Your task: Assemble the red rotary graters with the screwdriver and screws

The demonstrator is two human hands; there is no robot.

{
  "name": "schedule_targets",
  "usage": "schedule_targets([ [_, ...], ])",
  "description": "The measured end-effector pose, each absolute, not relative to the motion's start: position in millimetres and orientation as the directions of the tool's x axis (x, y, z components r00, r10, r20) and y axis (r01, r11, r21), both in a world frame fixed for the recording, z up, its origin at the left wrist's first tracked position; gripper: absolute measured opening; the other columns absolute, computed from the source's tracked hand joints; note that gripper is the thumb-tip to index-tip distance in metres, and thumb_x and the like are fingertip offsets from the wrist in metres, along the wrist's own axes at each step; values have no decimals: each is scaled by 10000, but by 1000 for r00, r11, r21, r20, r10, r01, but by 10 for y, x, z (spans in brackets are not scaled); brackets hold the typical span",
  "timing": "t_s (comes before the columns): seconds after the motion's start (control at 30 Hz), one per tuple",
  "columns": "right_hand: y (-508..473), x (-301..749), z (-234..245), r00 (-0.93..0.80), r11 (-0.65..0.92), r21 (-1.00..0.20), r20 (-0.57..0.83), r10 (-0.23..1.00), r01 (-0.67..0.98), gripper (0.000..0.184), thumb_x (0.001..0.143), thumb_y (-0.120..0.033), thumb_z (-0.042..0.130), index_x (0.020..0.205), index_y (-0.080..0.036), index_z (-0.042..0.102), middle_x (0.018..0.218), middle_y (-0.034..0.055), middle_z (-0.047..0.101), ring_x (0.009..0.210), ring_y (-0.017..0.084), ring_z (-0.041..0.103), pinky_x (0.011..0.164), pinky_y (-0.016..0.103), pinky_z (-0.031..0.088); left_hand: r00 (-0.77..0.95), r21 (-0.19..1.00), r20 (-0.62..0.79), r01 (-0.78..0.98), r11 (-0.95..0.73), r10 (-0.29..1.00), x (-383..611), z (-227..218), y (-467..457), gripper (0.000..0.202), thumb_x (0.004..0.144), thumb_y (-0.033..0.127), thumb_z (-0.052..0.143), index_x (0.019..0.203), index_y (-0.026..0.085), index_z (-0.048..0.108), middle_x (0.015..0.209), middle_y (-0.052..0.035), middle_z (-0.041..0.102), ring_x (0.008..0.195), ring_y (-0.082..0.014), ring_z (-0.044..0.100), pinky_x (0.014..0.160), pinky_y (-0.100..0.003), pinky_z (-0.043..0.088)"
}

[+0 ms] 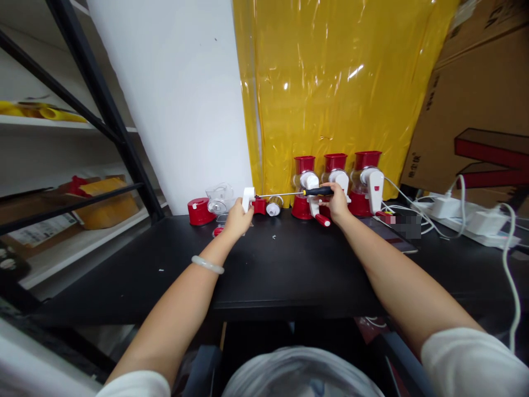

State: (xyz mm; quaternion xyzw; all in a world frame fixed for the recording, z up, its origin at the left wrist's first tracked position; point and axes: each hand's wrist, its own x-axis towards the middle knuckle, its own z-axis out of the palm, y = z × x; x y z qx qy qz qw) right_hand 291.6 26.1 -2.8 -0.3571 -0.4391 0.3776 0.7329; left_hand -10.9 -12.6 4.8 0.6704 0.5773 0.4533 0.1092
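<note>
My left hand (238,220) is closed around a white plastic crank handle (248,197), held upright just above the black table. In my right hand (339,205) is a screwdriver (319,191) with a black grip. Its long shaft lies level and points left, with the tip at or very near the crank handle; exact contact is too small to tell. Behind the hands lie a red part (259,207) and a metal grater drum (274,206). Left of them are a clear plastic housing (219,199) and a red base (200,212). Small screws (273,236) lie on the tabletop.
Three red and white rotary graters (305,164) stand in a row along the yellow sheet. At right are a power strip (483,230), white cables and a dark flat device (397,238). A large carton (475,110) leans behind; black-framed shelves (82,124) are at left.
</note>
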Motion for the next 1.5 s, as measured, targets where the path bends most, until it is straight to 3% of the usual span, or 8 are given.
schedule_targets([
  [0.2, 235, 2914, 20, 336, 433, -872, 346, 876, -230, 139, 827, -312, 487, 903, -220, 559, 628, -45, 604, 441, 116, 583, 365, 204, 410, -72, 675, 483, 665, -319, 873, -124, 15, -89, 190, 880, 256, 564, 1050, 183, 525, 693, 10, 635, 501, -155, 614, 593, -275, 514],
  [0.47, 283, 2896, -65, 336, 504, -851, 437, 835, -145, 422, 804, -626, 613, 787, -215, 519, 418, -97, 429, 306, 88, 435, 332, 202, 337, -77, 668, 498, 670, -325, 864, -139, 20, -76, 147, 882, 243, 546, 1012, 188, 506, 658, 28, 594, 493, -153, 606, 601, -284, 512],
  [0.67, 274, 2899, -76, 360, 460, -875, 384, 850, -153, 270, 946, -425, 407, 852, -206, 535, 477, -46, 544, 370, 123, 537, 375, 219, 402, -64, 669, 489, 667, -327, 870, -122, 45, -135, 146, 885, 231, 562, 1008, 186, 498, 690, 16, 614, 470, -142, 607, 527, -254, 476],
  [0.8, 252, 2891, -26, 373, 445, -863, 341, 863, -239, 254, 890, -260, 343, 918, -189, 585, 691, -13, 649, 492, 130, 646, 407, 217, 439, -65, 674, 474, 669, -314, 878, -114, 38, -132, 171, 879, 246, 573, 1024, 185, 506, 726, 0, 641, 472, -146, 614, 513, -251, 479],
  [0.97, 194, 2855, 37, 373, 414, -877, 310, 875, -242, 244, 870, -188, 345, 921, -179, 583, 644, -16, 634, 432, 120, 614, 379, 202, 392, -75, 666, 476, 681, -304, 876, -129, 12, -93, 188, 882, 254, 560, 1047, 180, 510, 743, -8, 650, 485, -150, 619, 532, -258, 497],
  [1.1, 177, 2855, 26, 385, 435, -890, 357, 851, -137, 158, 928, -321, 424, 908, -214, 537, 495, -64, 541, 334, 123, 515, 343, 210, 361, -70, 666, 473, 681, -304, 878, -131, 17, -97, 189, 889, 252, 543, 1057, 172, 515, 750, -18, 658, 486, -157, 626, 546, -270, 508],
  [1.33, 232, 2904, -37, 462, 507, -861, 467, 754, 41, 403, 867, -602, 534, 759, -214, 533, 473, -48, 528, 333, 111, 483, 345, 231, 352, -57, 666, 453, 685, -295, 890, -97, 45, -144, 221, 882, 246, 546, 1082, 155, 526, 798, -51, 679, 481, -167, 634, 522, -275, 509],
  [1.5, 219, 2881, -14, 455, 457, -885, 373, 808, -86, 334, 929, -459, 385, 825, -201, 569, 602, -12, 607, 425, 133, 570, 380, 247, 432, -64, 675, 455, 676, -297, 888, -99, 33, -131, 223, 882, 246, 548, 1086, 161, 523, 800, -44, 672, 480, -158, 633, 512, -262, 508],
])
